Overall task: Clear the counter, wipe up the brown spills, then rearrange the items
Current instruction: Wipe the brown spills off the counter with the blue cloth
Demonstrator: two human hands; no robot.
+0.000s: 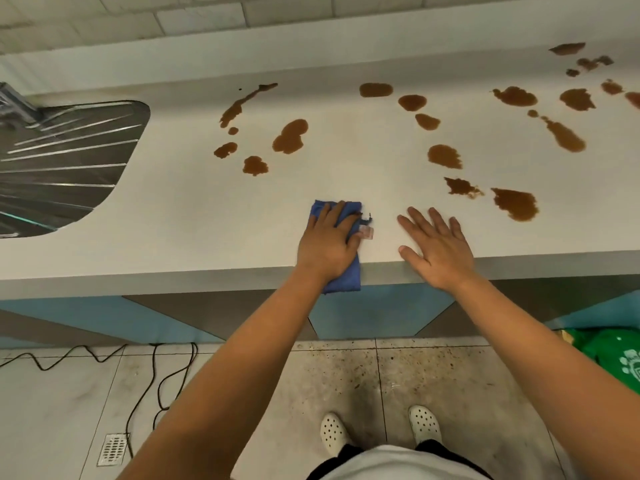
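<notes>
A white counter (194,209) carries several brown spills, one cluster at middle left (290,136) and more spread to the right (516,202). A folded blue cloth (343,275) lies at the counter's front edge, its lower end hanging over the edge, a small label (366,232) at its right side. My left hand (327,242) presses flat on the cloth with straight fingers. My right hand (434,245) rests flat on the bare counter beside it, fingers spread, holding nothing. Both hands are short of the spills.
A metal sink drainboard (65,157) is set into the counter at left. A tiled wall (207,15) runs behind. Below, a black cable (162,375) trails on the floor, a floor drain (112,448) sits at left, and a green bag (616,355) stands at right.
</notes>
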